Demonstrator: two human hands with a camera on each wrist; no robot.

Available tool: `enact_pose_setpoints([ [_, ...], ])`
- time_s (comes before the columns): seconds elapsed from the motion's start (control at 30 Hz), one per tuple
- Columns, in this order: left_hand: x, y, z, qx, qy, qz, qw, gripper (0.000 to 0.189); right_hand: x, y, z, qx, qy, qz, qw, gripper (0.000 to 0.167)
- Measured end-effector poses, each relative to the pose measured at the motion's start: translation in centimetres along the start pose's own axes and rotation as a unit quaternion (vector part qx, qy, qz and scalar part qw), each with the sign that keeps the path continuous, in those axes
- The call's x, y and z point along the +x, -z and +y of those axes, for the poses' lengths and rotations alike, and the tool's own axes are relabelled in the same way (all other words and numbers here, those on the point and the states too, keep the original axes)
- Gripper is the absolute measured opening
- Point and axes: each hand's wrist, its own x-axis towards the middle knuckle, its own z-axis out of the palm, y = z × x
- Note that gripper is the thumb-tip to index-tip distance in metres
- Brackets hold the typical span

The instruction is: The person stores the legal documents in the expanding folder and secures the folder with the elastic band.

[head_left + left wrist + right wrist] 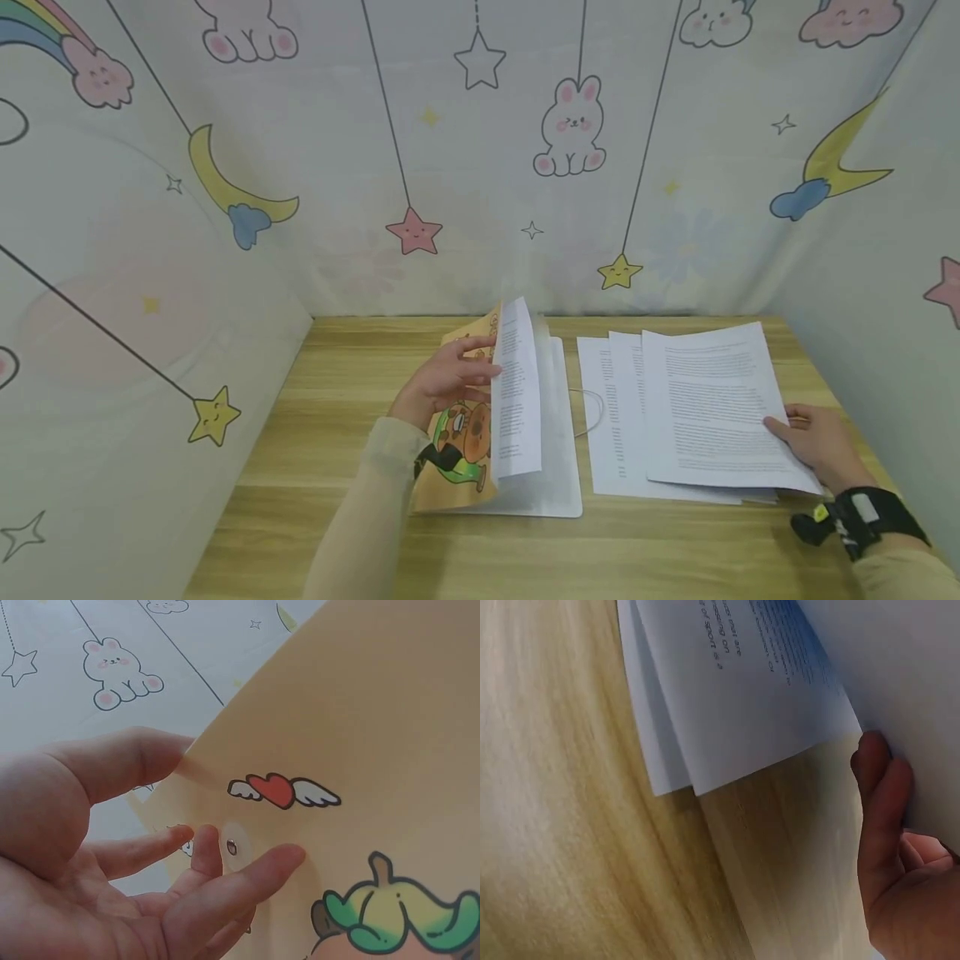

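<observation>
My left hand (pixel 450 379) holds the lifted cover of a tan cartoon file folder (pixel 476 492). In the left wrist view, one digit reaches the cover's edge while other fingers lie near the small metal eyelet (pixel 232 847). A printed page (pixel 519 400) stands tilted inside the folder, beside its pale inner side (pixel 558 467). On the right, my right hand (pixel 821 442) pinches the right edge of the top printed sheet (pixel 708 400), thumb above and fingers beneath. More printed sheets (pixel 600 450) lie fanned out under it.
A thin elastic loop (pixel 592 408) sticks out between the folder and the sheets. Wood-grain table (pixel 315 467) lies under everything. White cartoon-printed curtains (pixel 487 167) close off the back and both sides.
</observation>
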Motion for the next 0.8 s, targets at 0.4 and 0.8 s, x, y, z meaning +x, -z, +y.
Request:
enact_pose_setpoints([
  [0.4, -0.1, 0.2, -0.1, -0.004, -0.004, 0.002, 1.0000, 0.067, -0.9, -0.1, -1.4, 0.038, -0.005, 0.028, 0.9989, 0.064],
  [0.8, -0.5, 0.0, 0.3, -0.009, 0.000, 0.006, 0.9999, 0.067, -1.9, -0.5, -3.6, 0.049, 0.012, 0.007, 0.9987, 0.074],
])
